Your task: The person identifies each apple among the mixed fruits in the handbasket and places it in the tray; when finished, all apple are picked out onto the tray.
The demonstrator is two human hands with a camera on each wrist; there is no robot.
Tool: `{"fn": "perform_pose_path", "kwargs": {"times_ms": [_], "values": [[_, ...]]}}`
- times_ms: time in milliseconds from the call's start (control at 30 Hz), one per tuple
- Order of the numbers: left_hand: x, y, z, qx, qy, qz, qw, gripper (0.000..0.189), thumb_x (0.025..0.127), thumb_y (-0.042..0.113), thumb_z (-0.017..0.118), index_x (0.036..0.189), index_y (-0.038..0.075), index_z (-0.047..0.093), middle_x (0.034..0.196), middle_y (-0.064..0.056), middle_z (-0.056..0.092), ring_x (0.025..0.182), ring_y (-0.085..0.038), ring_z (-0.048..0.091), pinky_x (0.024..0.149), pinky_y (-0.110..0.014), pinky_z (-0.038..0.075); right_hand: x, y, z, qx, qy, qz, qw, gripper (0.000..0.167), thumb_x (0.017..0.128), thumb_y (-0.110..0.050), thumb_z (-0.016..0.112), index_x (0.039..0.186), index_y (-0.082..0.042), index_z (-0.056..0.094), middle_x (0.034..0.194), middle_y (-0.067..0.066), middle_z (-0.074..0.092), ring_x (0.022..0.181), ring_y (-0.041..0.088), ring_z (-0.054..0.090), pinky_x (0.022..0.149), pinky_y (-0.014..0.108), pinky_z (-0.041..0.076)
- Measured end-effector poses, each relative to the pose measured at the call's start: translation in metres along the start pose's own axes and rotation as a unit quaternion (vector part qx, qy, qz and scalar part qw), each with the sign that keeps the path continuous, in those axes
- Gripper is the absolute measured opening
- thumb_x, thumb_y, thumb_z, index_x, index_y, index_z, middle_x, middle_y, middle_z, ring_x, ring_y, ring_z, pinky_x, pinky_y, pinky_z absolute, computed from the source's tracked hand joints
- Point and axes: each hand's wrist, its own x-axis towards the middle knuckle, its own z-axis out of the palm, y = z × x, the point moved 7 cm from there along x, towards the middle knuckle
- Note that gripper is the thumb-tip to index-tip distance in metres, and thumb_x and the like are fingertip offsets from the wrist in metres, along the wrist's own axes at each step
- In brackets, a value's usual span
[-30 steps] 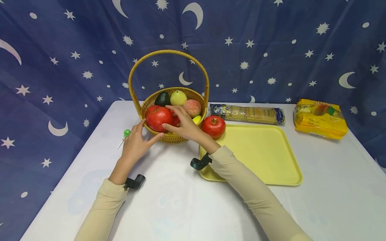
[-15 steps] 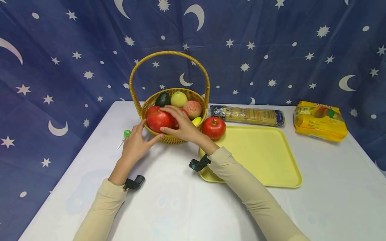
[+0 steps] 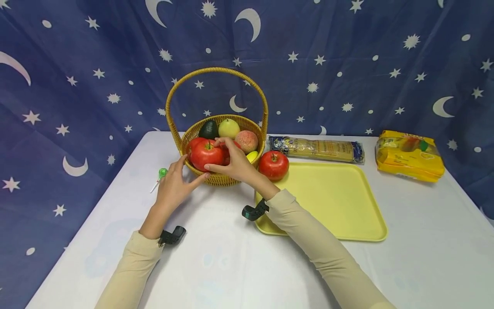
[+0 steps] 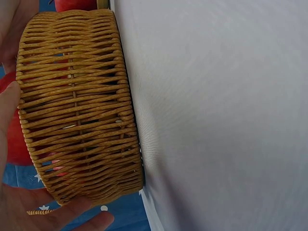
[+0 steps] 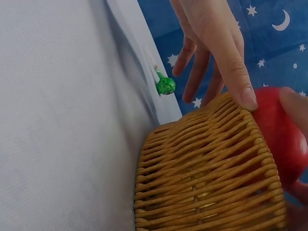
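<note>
A wicker basket (image 3: 224,179) with a tall arched handle stands at the table's back, full of fruit. My right hand (image 3: 236,166) reaches over its front rim and holds a large red apple (image 3: 202,158) between thumb and fingers, its stem facing up. At the basket's left side is my left hand (image 3: 172,185), spread wide; the right wrist view shows its thumb (image 5: 248,97) on the rim beside the apple, the other fingers loosely extended outside. Around the apple lie more red fruit, an avocado (image 3: 208,129), a pale green pear (image 3: 229,128), a peach (image 3: 246,140) and something yellow (image 3: 252,156).
Another red apple (image 3: 273,165) sits right of the basket, against a yellow tray (image 3: 328,201). Behind the tray lies a pack of spaghetti (image 3: 316,148); farther right is a yellow package (image 3: 410,156). A green lollipop (image 3: 162,172) lies left of the basket. A starry curtain (image 3: 347,64) hangs behind.
The held apple has turned in the basket, so its stem now faces up. My right fingers have shifted to the right off its top; the left hand stays put.
</note>
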Motion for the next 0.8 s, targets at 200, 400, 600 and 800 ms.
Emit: {"fn": "perform_pose_path", "kwargs": {"times_ms": [200,400,600,800], "values": [[-0.0006,0.0000,0.0007,0.000,-0.001,-0.002,1.0000,0.099,0.082,0.064,0.065,0.152,0.003,0.029,0.145,-0.030,0.040,0.128,-0.048,0.044,0.097,-0.067,0.038,0.0001,0.0016,0.0004,0.013,-0.001,0.005,0.9999,0.062,0.076,-0.011,0.085,0.122,-0.001,0.043,0.125,0.015,0.053,0.122,0.025,0.052,0.105,0.031,0.043],[-0.0007,0.0006,0.0009,0.001,0.001,0.001,1.0000,0.098,0.083,0.064,0.065,0.152,0.004,0.029,0.145,-0.029,0.040,0.128,-0.048,0.044,0.097,-0.067,0.038,-0.0019,0.0033,-0.0023,0.040,0.005,0.019,0.9990,0.075,0.074,-0.009,0.086,0.134,0.000,0.042,0.134,0.016,0.052,0.121,0.026,0.054,0.102,0.032,0.045],[-0.0011,0.0007,0.0003,0.002,0.001,-0.001,1.0000,0.098,0.083,0.063,0.065,0.152,0.003,0.029,0.144,-0.030,0.040,0.128,-0.048,0.044,0.097,-0.067,0.038,-0.0029,0.0040,-0.0045,0.060,0.000,0.016,0.9981,0.084,0.073,-0.005,0.086,0.142,0.001,0.039,0.138,0.018,0.048,0.121,0.029,0.053,0.098,0.035,0.049],[-0.0016,0.0008,0.0007,0.003,-0.001,0.000,1.0000,0.098,0.083,0.063,0.065,0.152,0.003,0.028,0.143,-0.030,0.041,0.128,-0.047,0.044,0.097,-0.067,0.039,-0.0042,0.0082,-0.0061,0.014,-0.014,0.048,0.9987,0.084,0.074,-0.014,0.086,0.145,-0.006,0.042,0.138,0.015,0.044,0.126,0.028,0.046,0.104,0.039,0.044]]}}
